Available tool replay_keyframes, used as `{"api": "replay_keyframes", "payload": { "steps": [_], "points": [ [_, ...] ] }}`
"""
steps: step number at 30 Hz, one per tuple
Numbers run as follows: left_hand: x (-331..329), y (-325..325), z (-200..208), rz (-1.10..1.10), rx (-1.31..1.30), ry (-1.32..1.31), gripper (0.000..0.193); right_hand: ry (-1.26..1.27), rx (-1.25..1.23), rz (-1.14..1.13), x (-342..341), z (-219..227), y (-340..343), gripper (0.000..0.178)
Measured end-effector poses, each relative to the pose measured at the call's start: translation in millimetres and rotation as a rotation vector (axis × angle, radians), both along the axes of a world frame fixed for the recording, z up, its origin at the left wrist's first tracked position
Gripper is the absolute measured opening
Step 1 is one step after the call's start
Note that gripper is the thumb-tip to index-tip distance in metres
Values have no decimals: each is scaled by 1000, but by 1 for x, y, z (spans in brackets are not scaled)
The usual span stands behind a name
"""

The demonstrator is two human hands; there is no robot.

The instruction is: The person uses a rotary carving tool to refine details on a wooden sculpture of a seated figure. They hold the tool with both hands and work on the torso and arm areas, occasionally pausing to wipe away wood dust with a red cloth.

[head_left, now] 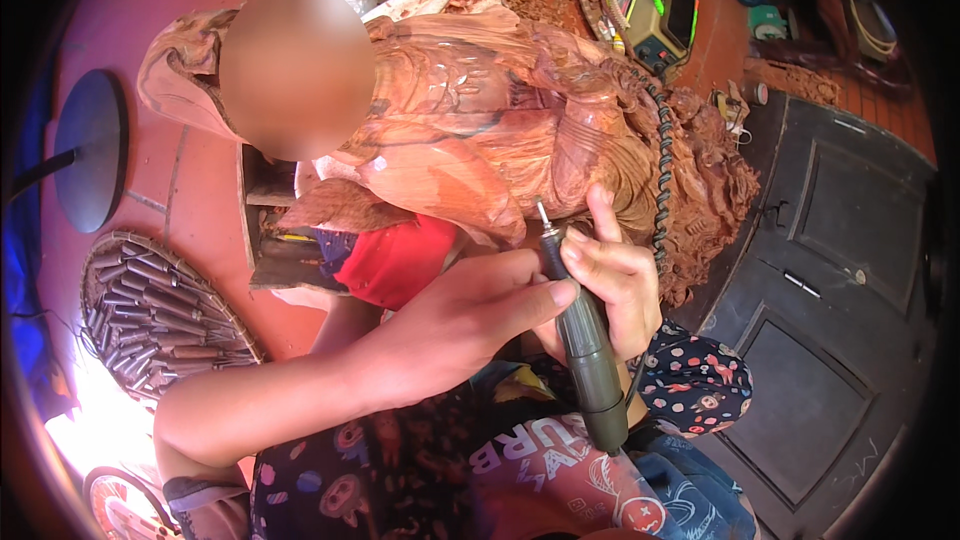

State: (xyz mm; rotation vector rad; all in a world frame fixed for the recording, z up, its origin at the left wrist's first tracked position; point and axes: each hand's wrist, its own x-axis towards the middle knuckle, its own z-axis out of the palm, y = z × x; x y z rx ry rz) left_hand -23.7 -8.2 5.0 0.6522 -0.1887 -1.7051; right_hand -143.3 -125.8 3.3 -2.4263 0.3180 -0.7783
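Note:
A dark rotary carving tool (588, 350) with a thin metal bit slants up between my hands, its tip at the lower edge of a carved wooden figure (440, 90). My left hand (490, 305) comes from the left, its thumb pressed along the tool's barrel and its fingers curled by the collar. On the other side, my right hand (620, 290) wraps round the tool, one finger stretched up against the carving. The figure lies on its side with smooth folds and a rougher, deeply cut right end. A blurred disc covers part of its left end.
A round woven basket (175, 315) full of chisels stands at the left. A dark panelled board (800, 310) lies at the right. A coiled black cable (664, 170) crosses the carving from a control box (662, 25). Red cloth (400, 260) sits beneath the figure.

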Motion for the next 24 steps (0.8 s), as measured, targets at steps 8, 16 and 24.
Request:
{"api": "replay_keyframes", "payload": {
  "steps": [8, 16, 24],
  "points": [
    [6, 6, -2, -22, -3, 28, 34, 23, 48, 53, -3, 0, 1, 33],
    [1, 4, 2, 54, -30, 74, 33, 18, 53, 39, -3, 0, 1, 35],
    [-7, 1, 4, -11, -182, -228, 35, -87, 277, 131, 12, 39, -26, 31]
  ]
}}
